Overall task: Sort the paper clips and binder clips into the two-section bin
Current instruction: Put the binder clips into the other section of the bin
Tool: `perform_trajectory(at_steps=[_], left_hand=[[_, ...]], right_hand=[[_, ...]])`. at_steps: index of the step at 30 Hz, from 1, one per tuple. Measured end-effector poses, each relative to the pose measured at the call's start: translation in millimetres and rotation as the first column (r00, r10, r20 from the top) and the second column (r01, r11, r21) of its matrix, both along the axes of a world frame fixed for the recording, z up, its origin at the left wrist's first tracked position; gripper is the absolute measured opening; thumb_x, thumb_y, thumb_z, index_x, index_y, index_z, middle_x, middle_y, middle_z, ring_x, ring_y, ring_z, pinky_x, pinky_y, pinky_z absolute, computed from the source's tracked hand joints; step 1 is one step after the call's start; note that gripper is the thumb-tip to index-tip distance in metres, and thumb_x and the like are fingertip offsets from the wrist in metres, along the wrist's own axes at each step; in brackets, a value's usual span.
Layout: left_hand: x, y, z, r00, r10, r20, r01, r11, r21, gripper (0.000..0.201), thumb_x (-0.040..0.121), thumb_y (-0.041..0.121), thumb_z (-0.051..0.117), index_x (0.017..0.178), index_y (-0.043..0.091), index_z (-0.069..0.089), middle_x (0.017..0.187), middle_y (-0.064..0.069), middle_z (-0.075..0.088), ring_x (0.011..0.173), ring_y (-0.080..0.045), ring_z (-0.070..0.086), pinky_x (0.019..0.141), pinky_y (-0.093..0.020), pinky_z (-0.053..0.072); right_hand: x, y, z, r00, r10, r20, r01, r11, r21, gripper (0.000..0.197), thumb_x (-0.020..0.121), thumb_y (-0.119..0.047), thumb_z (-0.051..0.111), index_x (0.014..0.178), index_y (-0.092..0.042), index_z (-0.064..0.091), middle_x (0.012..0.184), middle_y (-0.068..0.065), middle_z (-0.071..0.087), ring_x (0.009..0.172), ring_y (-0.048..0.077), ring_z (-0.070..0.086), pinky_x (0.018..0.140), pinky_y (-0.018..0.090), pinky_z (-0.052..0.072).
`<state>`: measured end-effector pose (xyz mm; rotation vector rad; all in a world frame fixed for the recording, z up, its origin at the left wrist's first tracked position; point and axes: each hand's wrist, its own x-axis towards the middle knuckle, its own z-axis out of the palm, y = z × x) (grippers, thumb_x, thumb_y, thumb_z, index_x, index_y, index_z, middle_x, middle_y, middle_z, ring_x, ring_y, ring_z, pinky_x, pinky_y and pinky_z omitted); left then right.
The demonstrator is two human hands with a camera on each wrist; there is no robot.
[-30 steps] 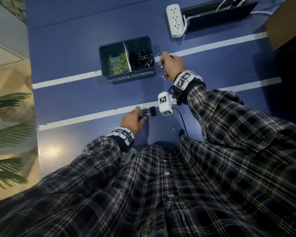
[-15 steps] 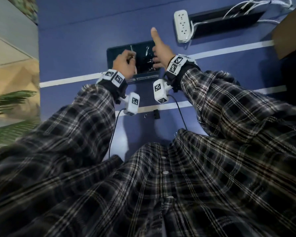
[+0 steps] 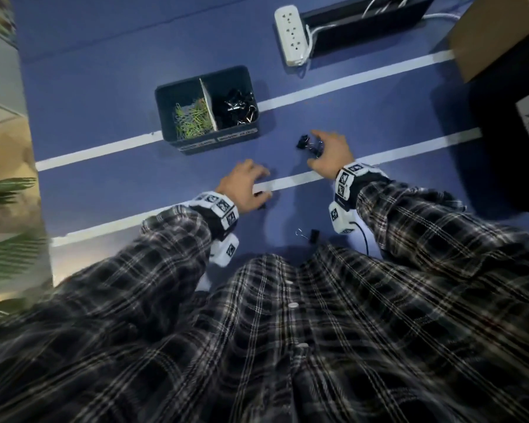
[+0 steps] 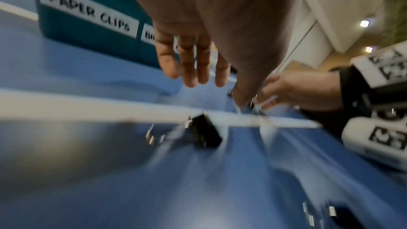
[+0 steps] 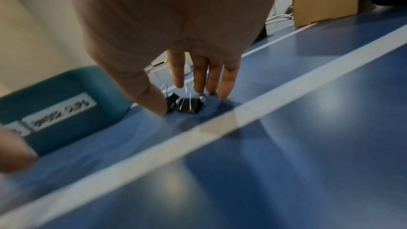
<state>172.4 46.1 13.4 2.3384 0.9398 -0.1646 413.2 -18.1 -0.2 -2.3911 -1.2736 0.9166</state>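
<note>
spanning blue table (image 3: 104, 87): white tape lines (image 3: 348, 83), power strip (image 3: 290, 35), cardboard box (image 3: 486, 35).

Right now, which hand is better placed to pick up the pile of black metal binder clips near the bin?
Right. The right hand hovers open over the pile of black binder clips; the left hand is over another clip.

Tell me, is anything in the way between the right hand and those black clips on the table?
Nothing visible is. The right hand hangs open right over the binder clips, thumb and fingers on either side. The blue table from there to the bin looks bare too.
</note>
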Motion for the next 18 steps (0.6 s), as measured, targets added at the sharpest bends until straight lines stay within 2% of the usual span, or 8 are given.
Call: perform_trajectory(at_steps=[3, 6, 9, 13, 16, 18], left_hand=[[-13, -25, -20, 0.985, -0.024, -0.169, 0.025, 1.0, 0.002, 0.058, 0.081, 0.042, 0.067, 0.132, 0.022, 0.048, 0.127, -0.008, 0.045, 0.121, -0.03, 0.042, 0.098, -0.041, 0.043], [-17, -32, -23, 0.985, -0.002, -0.175, 0.003, 1.0, 0.008, 0.056, 0.083, 0.034, 0.067, 0.133, 0.018, 0.047, 0.128, -0.009, 0.046, 0.121, -0.03, 0.042, 0.102, -0.039, 0.039], [-17, -34, -22, 0.983, 0.017, -0.181, -0.015, 1.0, 0.008, 0.053, 0.08, 0.033, 0.066, 0.127, 0.015, 0.049, 0.124, -0.008, 0.051, 0.119, -0.029, 0.044, 0.1, -0.039, 0.04], [-3, -47, -4, 0.994, -0.024, -0.107, 0.024, 1.0, 0.0, 0.047, 0.073, 0.025, 0.064, 0.115, 0.013, 0.047, 0.113, -0.009, 0.055, 0.101, -0.03, 0.054, 0.085, -0.033, 0.04], [12, -64, 5, 0.985, -0.161, -0.067, 0.158, 0.986, -0.046, 0.044, 0.073, 0.021, 0.059, 0.114, 0.016, 0.045, 0.111, -0.007, 0.048, 0.084, -0.031, 0.055, 0.076, -0.034, 0.042], [23, -78, 7, 0.961, -0.268, -0.068, 0.263, 0.962, -0.077, 0.045, 0.072, 0.026, 0.06, 0.114, 0.02, 0.044, 0.108, -0.004, 0.045, 0.077, -0.032, 0.056, 0.071, -0.037, 0.046]], right_hand=[[-5, -12, -8, 0.993, 0.051, 0.107, -0.051, 0.999, -0.008, 0.061, 0.085, -0.027, 0.065, 0.142, -0.018, 0.043, 0.135, 0.013, 0.051, 0.129, 0.033, 0.039, 0.104, 0.04, 0.038], [-9, -15, -11, 0.986, 0.045, 0.162, -0.045, 0.999, -0.004, 0.048, 0.088, -0.017, 0.059, 0.135, -0.018, 0.049, 0.128, 0.012, 0.053, 0.123, 0.032, 0.045, 0.095, 0.04, 0.043], [-13, -20, -11, 0.992, 0.003, 0.13, -0.003, 1.0, -0.001, 0.05, 0.083, -0.009, 0.054, 0.133, -0.016, 0.05, 0.126, 0.015, 0.053, 0.119, 0.035, 0.048, 0.094, 0.041, 0.045], [-13, -36, -15, 0.988, 0.014, 0.157, -0.007, 0.999, -0.046, 0.047, 0.08, -0.014, 0.06, 0.127, -0.013, 0.052, 0.123, 0.015, 0.052, 0.117, 0.034, 0.048, 0.092, 0.037, 0.043], [-13, -45, -15, 0.985, -0.008, 0.173, 0.017, 0.998, -0.052, 0.041, 0.079, -0.014, 0.061, 0.12, -0.013, 0.055, 0.122, 0.013, 0.05, 0.114, 0.033, 0.049, 0.089, 0.034, 0.042], [-13, -50, -15, 0.98, -0.027, 0.196, 0.037, 0.998, -0.047, 0.033, 0.079, -0.012, 0.06, 0.112, -0.013, 0.058, 0.121, 0.012, 0.048, 0.112, 0.032, 0.049, 0.086, 0.033, 0.043]])
